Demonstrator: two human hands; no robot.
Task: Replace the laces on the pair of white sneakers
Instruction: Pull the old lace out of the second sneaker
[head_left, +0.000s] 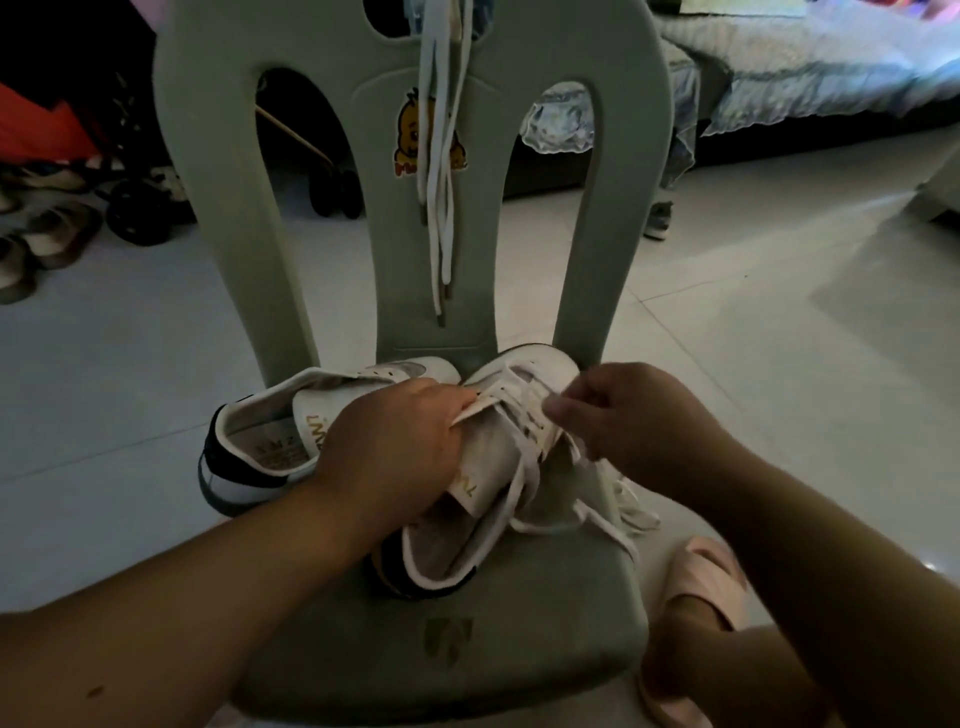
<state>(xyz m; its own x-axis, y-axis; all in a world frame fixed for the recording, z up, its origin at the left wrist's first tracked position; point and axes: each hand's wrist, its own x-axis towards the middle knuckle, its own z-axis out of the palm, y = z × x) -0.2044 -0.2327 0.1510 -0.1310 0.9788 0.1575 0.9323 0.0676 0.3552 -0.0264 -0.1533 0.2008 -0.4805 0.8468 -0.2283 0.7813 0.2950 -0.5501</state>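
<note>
A pale green plastic chair (452, 675) is standing on the tiled floor (130, 389). Two white sneakers are lying side by side on its seat, toes toward the backrest: an unlaced sneaker (260, 441) and a laced sneaker (493, 467), its lace (634, 514) trailing onto the seat.

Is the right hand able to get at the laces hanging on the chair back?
Probably, once it lets go: the right hand pinches the sneaker's lace, and nothing stands between it and the hanging laces.
</note>
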